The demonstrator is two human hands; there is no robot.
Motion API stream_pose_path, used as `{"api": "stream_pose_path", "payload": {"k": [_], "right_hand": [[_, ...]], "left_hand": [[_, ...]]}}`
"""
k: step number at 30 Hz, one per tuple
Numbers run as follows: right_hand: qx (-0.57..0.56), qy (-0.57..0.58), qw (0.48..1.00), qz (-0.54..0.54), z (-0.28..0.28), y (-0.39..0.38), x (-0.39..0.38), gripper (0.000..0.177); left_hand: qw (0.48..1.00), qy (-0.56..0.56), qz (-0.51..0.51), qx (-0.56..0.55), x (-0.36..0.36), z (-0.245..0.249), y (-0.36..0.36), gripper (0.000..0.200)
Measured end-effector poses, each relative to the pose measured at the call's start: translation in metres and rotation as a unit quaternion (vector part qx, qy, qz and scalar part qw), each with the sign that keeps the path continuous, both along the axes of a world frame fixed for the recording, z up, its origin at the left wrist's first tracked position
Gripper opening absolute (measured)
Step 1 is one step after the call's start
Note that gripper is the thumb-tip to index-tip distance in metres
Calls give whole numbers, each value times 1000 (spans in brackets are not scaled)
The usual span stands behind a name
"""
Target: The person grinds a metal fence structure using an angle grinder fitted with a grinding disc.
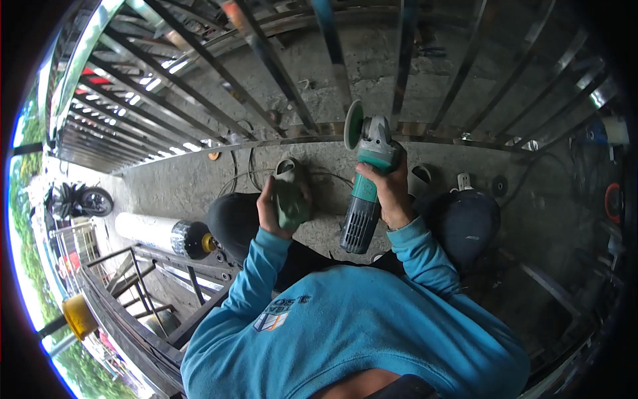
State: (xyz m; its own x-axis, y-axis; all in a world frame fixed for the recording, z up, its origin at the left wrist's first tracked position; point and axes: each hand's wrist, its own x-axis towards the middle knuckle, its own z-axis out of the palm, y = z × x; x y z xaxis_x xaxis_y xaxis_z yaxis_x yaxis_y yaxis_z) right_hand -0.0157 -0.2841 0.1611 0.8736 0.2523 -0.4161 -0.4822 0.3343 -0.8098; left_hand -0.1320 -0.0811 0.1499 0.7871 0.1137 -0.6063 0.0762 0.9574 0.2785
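My right hand [392, 193] is wrapped round the body of a green and black angle grinder [374, 156]. The tool is held upright over the floor, its grey head at the top and a pale green disc [354, 124] facing left. To its left, my left hand [269, 209] lies along the side of a dull green object [290, 199], which looks like cloth or a flap. Part of that hand's fingers is hidden behind it. A grey-green clog [286, 166] shows just above.
A metal bar frame [322, 130] spans the area in front. Cables [251, 166] lie on the concrete floor. At left are a white gas cylinder [156, 231], steel framing [193, 282] and a motorcycle [80, 199]. A power socket [464, 181] lies at right.
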Motion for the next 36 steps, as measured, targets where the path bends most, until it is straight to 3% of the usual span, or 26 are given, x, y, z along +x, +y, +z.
{"api": "stream_pose_path", "payload": {"k": [2,5,7,8,9,11,12,15,17,19,26,29,32,34,36], "right_hand": [[-10,-24,1000,9,-5,3,-1,69],[-51,-115,992,23,-7,6,-4,69],[-59,-197,978,46,-11,7,-5,73],[-63,-211,974,54,-13,9,-6,76],[-63,-211,974,54,-14,9,-6,76],[-63,-231,967,85,-17,10,-7,77],[-70,-238,965,89,-15,11,-6,76],[-80,-226,967,90,-10,11,-6,76],[-71,-193,974,89,-10,10,-7,77],[-86,-203,973,73,-7,10,-5,76],[-108,-222,963,112,-15,7,-13,81],[-67,-177,977,94,-14,11,-12,80],[-103,-209,968,91,-4,9,-5,79],[4,-95,993,65,10,10,1,76],[19,-65,994,85,-4,-1,7,72]], "left_hand": [[996,34,81,-2,20,6,8,51],[998,17,50,24,43,2,23,67],[985,-89,39,144,61,6,20,75],[972,-68,59,216,69,11,15,67],[972,-68,59,216,74,10,14,67],[930,-14,32,366,84,6,11,57],[926,-32,62,372,89,4,6,46],[889,-66,57,449,89,0,-18,45],[913,-53,49,401,84,-1,-20,46],[869,-90,42,485,87,8,-22,48],[832,-100,32,545,96,14,-15,45],[805,-88,0,587,85,22,-13,42],[832,-89,-11,547,64,25,-17,42],[859,-90,-23,504,53,15,-17,44],[895,-52,-48,441,38,19,-19,46]]}}
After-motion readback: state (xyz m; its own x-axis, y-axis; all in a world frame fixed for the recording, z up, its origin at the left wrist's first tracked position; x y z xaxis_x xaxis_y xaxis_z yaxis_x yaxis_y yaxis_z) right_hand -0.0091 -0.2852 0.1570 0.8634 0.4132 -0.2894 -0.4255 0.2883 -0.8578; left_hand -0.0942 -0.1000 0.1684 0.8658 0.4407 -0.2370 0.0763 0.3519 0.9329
